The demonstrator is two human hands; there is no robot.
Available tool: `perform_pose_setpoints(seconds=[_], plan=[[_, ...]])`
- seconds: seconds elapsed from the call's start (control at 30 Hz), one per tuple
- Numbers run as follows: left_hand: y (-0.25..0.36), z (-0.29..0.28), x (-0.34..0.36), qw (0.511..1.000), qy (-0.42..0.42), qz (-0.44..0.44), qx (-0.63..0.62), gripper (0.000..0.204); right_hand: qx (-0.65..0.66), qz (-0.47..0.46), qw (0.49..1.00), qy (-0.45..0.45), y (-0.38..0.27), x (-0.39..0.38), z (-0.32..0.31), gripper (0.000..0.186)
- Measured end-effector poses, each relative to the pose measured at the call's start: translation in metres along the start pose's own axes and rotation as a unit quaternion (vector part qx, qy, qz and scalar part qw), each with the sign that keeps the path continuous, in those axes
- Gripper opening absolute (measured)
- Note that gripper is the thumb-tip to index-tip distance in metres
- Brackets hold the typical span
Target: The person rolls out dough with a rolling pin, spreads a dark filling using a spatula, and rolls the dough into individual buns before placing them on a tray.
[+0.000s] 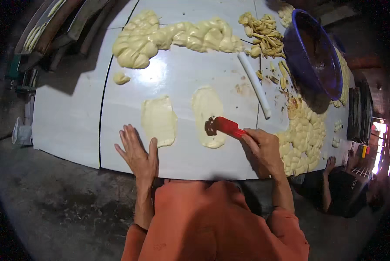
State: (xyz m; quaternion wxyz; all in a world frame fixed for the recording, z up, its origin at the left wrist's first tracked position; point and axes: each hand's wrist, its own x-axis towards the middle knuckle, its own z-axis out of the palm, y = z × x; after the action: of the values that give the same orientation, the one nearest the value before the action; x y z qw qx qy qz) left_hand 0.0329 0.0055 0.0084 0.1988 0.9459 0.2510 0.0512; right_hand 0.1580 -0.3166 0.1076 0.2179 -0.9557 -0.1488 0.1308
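On the white tiled table lie two flattened pale dough sheets, one on the left (pixel 158 119) and one on the right (pixel 206 102). My right hand (pixel 264 148) grips a red spatula (pixel 225 125), its blade at a dark brown dab of filling (pixel 210 126) on the right sheet. My left hand (pixel 136 150) lies open with fingers spread on the table beside the left sheet, holding nothing. Above the right sheet, a pale cylindrical rod (pixel 252 82) lies at a slant.
Dough piles (pixel 134 43) line the back and right (pixel 304 143), with yellowish scraps (pixel 262 35) near a blue basin (pixel 312 56) of brown contents. Stacked trays (pixel 51 30) stand back left, more dark trays (pixel 358 113) far right. Another person (pixel 347 191) is at the right edge.
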Motion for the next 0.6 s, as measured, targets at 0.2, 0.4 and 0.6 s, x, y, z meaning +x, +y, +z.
perform_pose_setpoints(seconds=[0.2,0.4,0.6], plan=[[0.005,-0.004,-0.002,1.0,-0.013,0.003,-0.016,0.079,0.433,0.159,0.883,0.083,0.061,0.033,-0.057,0.035],[-0.003,0.006,-0.024,0.981,-0.035,-0.116,0.154,0.078,0.247,0.154,0.909,0.298,0.161,0.097,-0.197,0.037],[0.0,0.009,-0.02,0.99,0.035,-0.089,0.107,0.072,-0.15,0.152,0.968,0.135,0.244,0.163,-0.226,0.043]])
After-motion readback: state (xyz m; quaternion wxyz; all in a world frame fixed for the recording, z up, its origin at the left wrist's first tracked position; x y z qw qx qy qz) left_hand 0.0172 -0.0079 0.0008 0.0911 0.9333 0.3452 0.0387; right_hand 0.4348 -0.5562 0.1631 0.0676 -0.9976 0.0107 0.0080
